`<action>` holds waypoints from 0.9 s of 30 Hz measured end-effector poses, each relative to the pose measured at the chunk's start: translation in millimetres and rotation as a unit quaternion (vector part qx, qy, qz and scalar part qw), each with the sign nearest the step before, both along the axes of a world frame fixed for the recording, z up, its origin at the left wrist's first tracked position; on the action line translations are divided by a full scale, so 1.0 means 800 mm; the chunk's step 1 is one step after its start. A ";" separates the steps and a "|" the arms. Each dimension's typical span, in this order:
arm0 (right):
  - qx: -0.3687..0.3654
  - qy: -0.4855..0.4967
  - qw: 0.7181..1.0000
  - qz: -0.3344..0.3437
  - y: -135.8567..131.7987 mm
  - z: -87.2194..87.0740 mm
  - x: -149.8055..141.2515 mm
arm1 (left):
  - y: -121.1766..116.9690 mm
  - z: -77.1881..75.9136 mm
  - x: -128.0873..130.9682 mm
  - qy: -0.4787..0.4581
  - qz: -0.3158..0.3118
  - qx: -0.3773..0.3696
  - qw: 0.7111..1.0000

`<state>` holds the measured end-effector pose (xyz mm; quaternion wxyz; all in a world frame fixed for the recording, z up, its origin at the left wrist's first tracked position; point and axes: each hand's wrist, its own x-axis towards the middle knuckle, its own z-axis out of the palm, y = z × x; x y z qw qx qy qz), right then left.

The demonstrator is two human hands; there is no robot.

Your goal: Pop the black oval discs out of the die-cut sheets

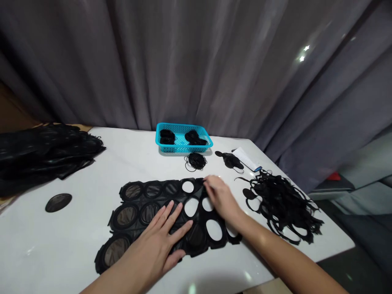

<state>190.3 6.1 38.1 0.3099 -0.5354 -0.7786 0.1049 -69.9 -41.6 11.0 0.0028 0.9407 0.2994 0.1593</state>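
A thin black sheet [150, 213] with rows of ringed circles lies on the white table. Toward its right side several circles are open holes with the white tabletop showing through; those on the left still hold dark, see-through discs. My left hand [159, 243] rests flat on the middle of the sheet, fingers spread. At the far edge, right of centre, my right hand [221, 198] pinches the sheet between thumb and fingers. Whether a loose piece is also in that pinch is hidden.
Behind the sheet stands a blue basket [162, 148] with black bundles inside. A round black pile [197, 161], some black discs [230, 160] and a white paper strip [246, 158] lie nearby. Tangled black scraps [284, 200] sit right, a loose disc [58, 202] and heaped black sheets [39, 151] left.
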 end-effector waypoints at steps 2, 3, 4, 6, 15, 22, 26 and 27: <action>0.007 0.028 0.998 -0.047 0.014 0.015 0.018 | -0.004 0.004 0.000 -0.001 -0.002 -0.001 1.000; 0.006 0.038 0.998 -0.056 0.014 0.024 0.023 | -0.008 0.006 0.000 -0.001 -0.004 -0.003 1.000; -0.002 0.044 0.998 -0.052 0.008 0.032 0.024 | -0.015 0.007 0.000 -0.001 -0.009 -0.005 1.000; -0.035 0.050 0.998 -0.018 -0.018 0.042 0.016 | -0.033 0.004 0.000 0.004 -0.022 -0.004 1.000; -0.234 0.103 0.958 0.132 -0.109 0.029 -0.023 | -0.076 0.000 0.005 0.009 -0.001 -0.006 1.000; -0.268 0.138 0.944 0.134 -0.109 0.030 -0.022 | -0.077 0.009 0.005 0.003 -0.003 -0.010 1.000; -0.272 0.128 0.943 0.140 -0.110 0.034 -0.023 | -0.077 0.009 0.003 0.003 -0.005 -0.014 1.000; -0.273 0.125 0.943 0.142 -0.110 0.034 -0.023 | -0.077 0.009 0.003 0.003 -0.007 -0.017 1.000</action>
